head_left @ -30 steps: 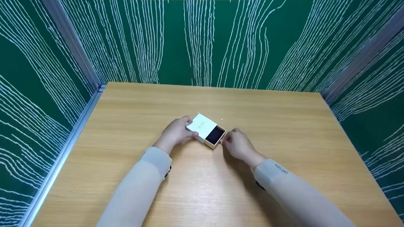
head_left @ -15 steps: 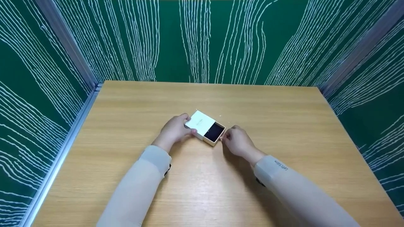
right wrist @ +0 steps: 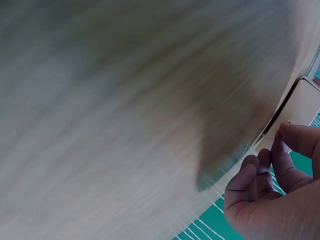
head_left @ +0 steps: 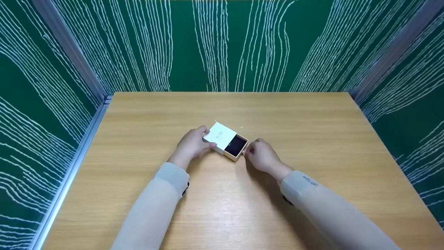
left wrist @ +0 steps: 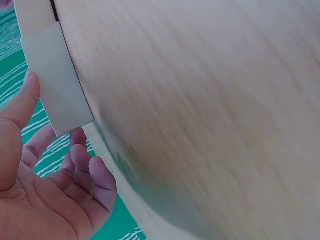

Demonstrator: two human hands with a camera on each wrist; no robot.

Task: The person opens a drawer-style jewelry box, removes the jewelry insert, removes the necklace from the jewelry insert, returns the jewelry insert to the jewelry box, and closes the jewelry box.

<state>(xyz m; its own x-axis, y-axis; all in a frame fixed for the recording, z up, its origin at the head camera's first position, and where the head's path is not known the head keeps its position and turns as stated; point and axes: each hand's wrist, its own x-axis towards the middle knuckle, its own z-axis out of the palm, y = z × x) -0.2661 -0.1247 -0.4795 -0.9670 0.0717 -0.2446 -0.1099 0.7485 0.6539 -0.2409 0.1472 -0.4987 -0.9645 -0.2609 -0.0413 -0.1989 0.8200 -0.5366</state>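
Sliding gift box [head_left: 225, 141] — a small white sleeve [head_left: 219, 135] with a tan inner drawer [head_left: 237, 147] — lies near the middle of the wooden table [head_left: 312, 146], set at an angle so that the drawer end points toward the person's right. The drawer stands partly drawn out, and its dark lining shows in the head view.

Left hand [head_left: 191, 145]: thumb and fingers are curled round the closed end of the sleeve and grip it; the left wrist view [left wrist: 55, 165] shows the thumb on one side of the white sleeve [left wrist: 57, 82] and the fingertips beneath its lower corner.

Right hand [head_left: 261, 155]: the fingers are bunched together at the drawer's open end, thumb against forefinger. The right wrist view [right wrist: 272, 190] shows this pinch just beside the tan drawer [right wrist: 302, 107], but what is pinched is too small to make out.

Compared with the frames of a second and of half a second before, the box, its angle and the length of drawer exposed look unchanged, and both hands keep the same holds. What differs is mainly the framing — the far edge of the table and the green, white-lined walls [head_left: 222, 45] sit a little otherwise in the head view. Pale sleeves [head_left: 152, 205] cover both forearms.
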